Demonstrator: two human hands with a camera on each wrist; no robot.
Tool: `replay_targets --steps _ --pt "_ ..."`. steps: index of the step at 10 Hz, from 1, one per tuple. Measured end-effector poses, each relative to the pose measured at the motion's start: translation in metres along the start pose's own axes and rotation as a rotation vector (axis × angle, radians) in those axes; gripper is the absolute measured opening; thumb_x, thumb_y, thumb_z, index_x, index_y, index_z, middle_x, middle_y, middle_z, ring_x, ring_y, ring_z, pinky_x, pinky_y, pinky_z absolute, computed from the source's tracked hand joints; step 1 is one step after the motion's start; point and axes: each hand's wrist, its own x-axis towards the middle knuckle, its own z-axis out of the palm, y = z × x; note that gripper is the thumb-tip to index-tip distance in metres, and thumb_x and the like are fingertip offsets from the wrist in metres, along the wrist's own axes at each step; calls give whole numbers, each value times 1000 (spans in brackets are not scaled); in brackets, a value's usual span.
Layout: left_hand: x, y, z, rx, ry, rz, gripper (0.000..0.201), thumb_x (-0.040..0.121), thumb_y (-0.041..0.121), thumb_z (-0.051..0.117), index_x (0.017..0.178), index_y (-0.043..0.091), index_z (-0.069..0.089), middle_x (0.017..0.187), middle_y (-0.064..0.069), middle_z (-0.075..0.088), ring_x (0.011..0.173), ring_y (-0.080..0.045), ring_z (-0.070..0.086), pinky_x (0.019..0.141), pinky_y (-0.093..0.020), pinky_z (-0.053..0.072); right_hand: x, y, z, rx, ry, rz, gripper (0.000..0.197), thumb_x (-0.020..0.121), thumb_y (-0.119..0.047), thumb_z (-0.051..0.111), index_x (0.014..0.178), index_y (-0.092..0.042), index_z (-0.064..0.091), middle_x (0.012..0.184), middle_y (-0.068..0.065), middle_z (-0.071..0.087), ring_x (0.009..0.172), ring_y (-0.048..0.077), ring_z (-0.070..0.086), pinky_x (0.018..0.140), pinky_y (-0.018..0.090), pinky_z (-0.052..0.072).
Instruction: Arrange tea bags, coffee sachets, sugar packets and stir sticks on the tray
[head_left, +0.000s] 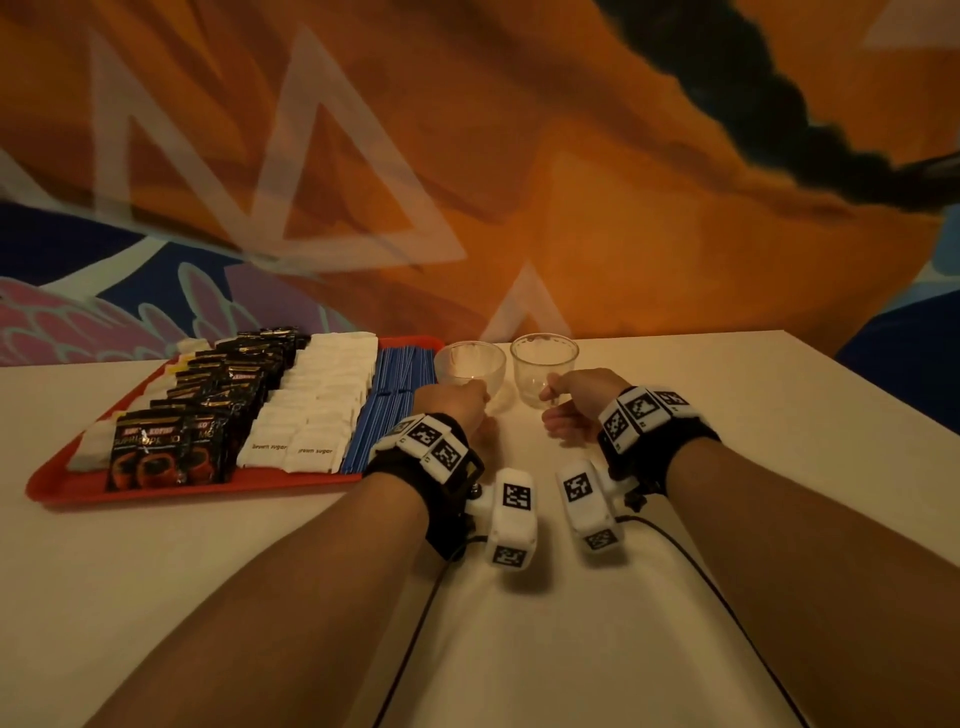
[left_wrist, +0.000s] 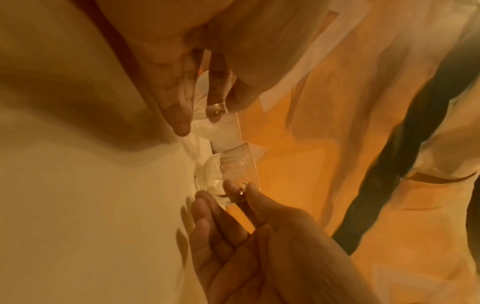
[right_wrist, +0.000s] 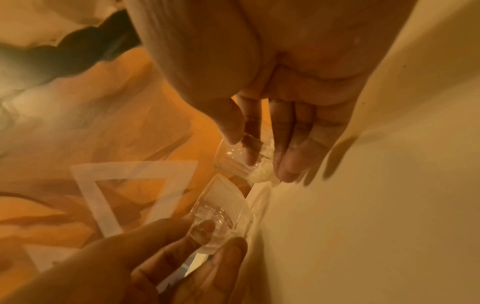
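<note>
The red tray (head_left: 156, 494) lies at the left of the table. It holds white tea bags (head_left: 93, 449), black coffee sachets (head_left: 197, 415), white brown-sugar packets (head_left: 317, 405) and blue stir sticks (head_left: 395, 395) in rows. Two clear glass cups stand just right of the tray. My left hand (head_left: 467, 400) pinches the handle of the left cup (head_left: 470, 361); thumb and forefinger close on that handle (left_wrist: 217, 109). My right hand (head_left: 563, 400) pinches the handle of the right cup (head_left: 543, 358) in the same way, seen close in the right wrist view (right_wrist: 250, 144).
The white table (head_left: 753, 395) runs back to a painted orange and blue wall (head_left: 571, 182). Black cables (head_left: 415, 623) trail from my wrist units toward me. The table's right edge slants away at the far right.
</note>
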Motion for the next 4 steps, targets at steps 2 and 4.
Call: replay_targets --steps 2,4 --pt "-33 13 -5 -34 -46 13 65 55 34 66 114 7 59 92 -12 72 80 -32 73 79 -45 60 1 2 -1 -11 6 -21 27 103 -32 46 97 -9 58 76 10 54 57 19 49 51 24 42" --pt "-38 16 -8 -34 -70 7 70 60 35 66 124 8 56 97 -14 69 84 -34 71 80 -47 60 1 9 -7 -16 33 -61 36 96 -38 58 107 -4 55 83 15 61 55 20 54 50 26 46"
